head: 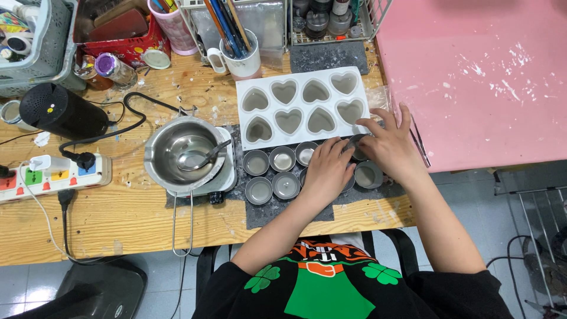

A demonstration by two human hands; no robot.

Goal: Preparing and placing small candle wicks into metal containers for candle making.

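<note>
At the far left we see a power strip (pixel 56 171), then a metal pot (pixel 184 155) with a spoon (pixel 204 158) in it. Small round tins (pixel 277 172) sit on a dark mat (pixel 263 215) below a white heart mold (pixel 301 105). Our left hand (pixel 326 172) rests loosely curled over the tins; our right hand (pixel 387 145) pinches one tin's rim.

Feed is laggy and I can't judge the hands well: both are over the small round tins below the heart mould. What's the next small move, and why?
Probably lift the left hand clear while the right hand steadies the tin beside it. Both hands crowd the right-hand tins on the dark mat, hiding some of them, so the fingers' grip cannot be judged. The heart mould sits close behind, leaving little room.
</note>
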